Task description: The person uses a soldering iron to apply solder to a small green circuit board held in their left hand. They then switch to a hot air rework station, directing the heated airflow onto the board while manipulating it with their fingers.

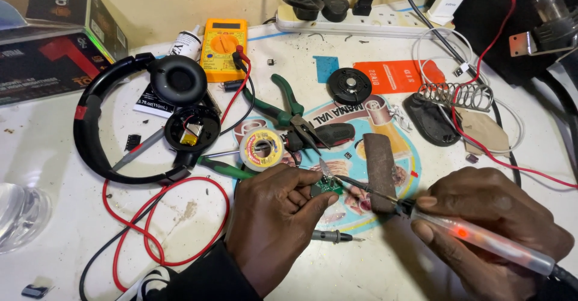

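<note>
Fingers of our left hand pinch a small green board, held just above the tabletop near its front edge. Our right hand is clenched around a soldering iron with a glowing red light, its tip reaching the board. Just behind the board lie a solder reel and green pliers. Black headphones with one cup opened sit toward the left edge, a yellow multimeter behind them.
</note>
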